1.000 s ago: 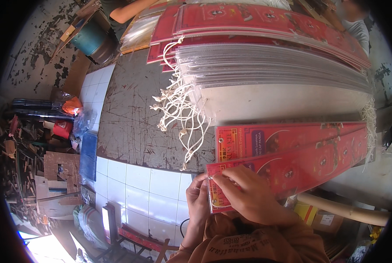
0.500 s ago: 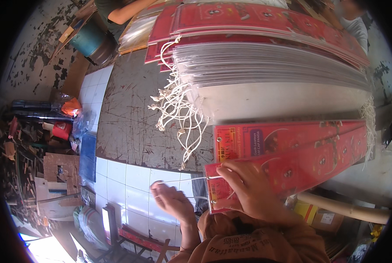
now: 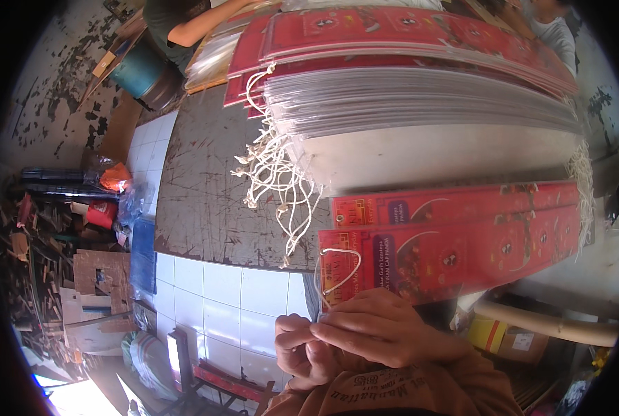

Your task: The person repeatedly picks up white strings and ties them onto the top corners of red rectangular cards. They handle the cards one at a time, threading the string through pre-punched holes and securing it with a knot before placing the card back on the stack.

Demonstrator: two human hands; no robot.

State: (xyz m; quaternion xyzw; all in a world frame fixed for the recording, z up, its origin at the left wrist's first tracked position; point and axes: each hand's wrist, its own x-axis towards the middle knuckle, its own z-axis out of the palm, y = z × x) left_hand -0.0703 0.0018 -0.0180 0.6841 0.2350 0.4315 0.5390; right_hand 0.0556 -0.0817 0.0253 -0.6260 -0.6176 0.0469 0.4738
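Note:
My right hand [image 3: 382, 327] rests on the near end of a long red printed pack [image 3: 455, 253] wrapped in clear plastic and pinches a white string loop [image 3: 339, 272] at that end. My left hand [image 3: 297, 347] sits just to its left, fingers closed on the same string. A second red pack [image 3: 455, 204] lies just beyond the first. Further back stands a large stack of clear-wrapped packs [image 3: 420, 111], with a bundle of white strings [image 3: 275, 177] hanging off its left end.
The grey scratched tabletop [image 3: 205, 194] lies to the left, white floor tiles [image 3: 212, 298] below it. Red packs [image 3: 406, 35] top the far stack. Another person's arm [image 3: 198, 24] reaches in at the top left, a second person [image 3: 552, 28] at the top right. Clutter and boxes [image 3: 81, 263] line the left.
My left hand, which had swung out low to the left half a second ago, has come back beside the right hand at the pack's end. The string loop now stands up over the pack.

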